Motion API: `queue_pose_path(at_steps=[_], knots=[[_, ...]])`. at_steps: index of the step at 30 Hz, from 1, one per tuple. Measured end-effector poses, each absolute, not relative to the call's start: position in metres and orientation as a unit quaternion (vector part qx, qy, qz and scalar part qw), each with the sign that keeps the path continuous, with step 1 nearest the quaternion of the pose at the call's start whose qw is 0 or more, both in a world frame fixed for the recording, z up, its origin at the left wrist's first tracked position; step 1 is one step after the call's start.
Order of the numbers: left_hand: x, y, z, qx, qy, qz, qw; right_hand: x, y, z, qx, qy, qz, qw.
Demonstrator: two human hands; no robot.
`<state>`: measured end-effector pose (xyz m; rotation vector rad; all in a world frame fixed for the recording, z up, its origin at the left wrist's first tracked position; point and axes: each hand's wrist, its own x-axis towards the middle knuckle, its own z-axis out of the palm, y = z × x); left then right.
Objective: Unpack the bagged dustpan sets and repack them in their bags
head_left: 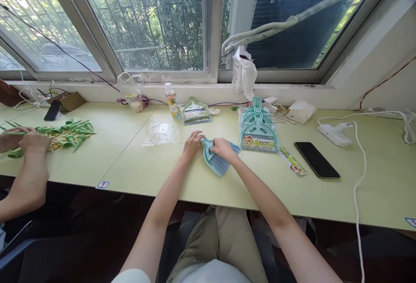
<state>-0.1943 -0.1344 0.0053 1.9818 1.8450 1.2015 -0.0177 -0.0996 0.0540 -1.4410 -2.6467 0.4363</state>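
Observation:
A small teal dustpan and brush set (217,161) lies on the table in front of me, its handle toward the upper left. My left hand (193,145) has its fingers closed at the handle end. Across the middle, my right hand (222,149) grips the set, thumb and fingers together, hiding part of it. To the right stands a pile of packed teal dustpan sets (259,129) in clear wrappers with printed labels. Beside the pile lies a loose printed label card (293,161). Clear plastic bags (161,133) rest left of my hands.
Behind are a green dustpan set (196,112), a drink bottle (172,101) and a tissue pack (243,73). A phone (316,160) and a white power strip (334,134) with cable lie right. At left, another person's hands (34,141) handle green cone-shaped pieces (73,133).

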Motion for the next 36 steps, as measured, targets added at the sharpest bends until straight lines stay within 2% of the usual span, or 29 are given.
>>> queue_pose_path(at_steps=[2, 4, 6, 8, 12, 15, 17, 21, 26, 33, 36], knots=[[-0.192, -0.135, 0.012, 0.598, 0.624, 0.482, 0.143, -0.021, -0.1, 0.056, -0.498, -0.852, 0.143, 0.076], [-0.191, -0.136, 0.02, 0.53, 0.606, 0.517, 0.291, -0.028, -0.1, 0.06, -0.519, -0.834, 0.148, 0.111], [-0.191, -0.139, 0.027, 0.488, 0.565, 0.492, 0.449, -0.035, -0.101, 0.065, -0.527, -0.823, 0.151, 0.149], [-0.19, -0.141, 0.029, 0.476, 0.532, 0.458, 0.529, -0.039, -0.103, 0.071, -0.514, -0.824, 0.165, 0.175], [-0.196, -0.141, 0.024, 0.441, 0.534, 0.471, 0.547, 0.0, -0.102, 0.085, -0.488, -0.812, 0.195, 0.253], [-0.205, -0.138, 0.018, 0.413, 0.544, 0.499, 0.533, 0.088, -0.075, 0.089, -0.545, -0.738, 0.158, 0.365], [-0.21, -0.134, 0.016, 0.407, 0.544, 0.516, 0.522, 0.159, -0.047, 0.086, -0.599, -0.686, 0.142, 0.388], [-0.212, -0.128, 0.014, 0.386, 0.537, 0.532, 0.528, 0.26, -0.005, 0.067, -0.643, -0.697, 0.166, 0.269], [-0.204, -0.131, 0.019, 0.424, 0.525, 0.507, 0.537, 0.271, 0.003, 0.048, -0.584, -0.778, 0.213, 0.096], [-0.202, -0.146, 0.028, 0.452, 0.518, 0.508, 0.519, 0.281, 0.006, 0.046, -0.609, -0.768, 0.195, 0.01], [-0.201, -0.147, 0.03, 0.455, 0.516, 0.518, 0.507, 0.294, 0.001, 0.054, -0.628, -0.754, 0.193, 0.01]])
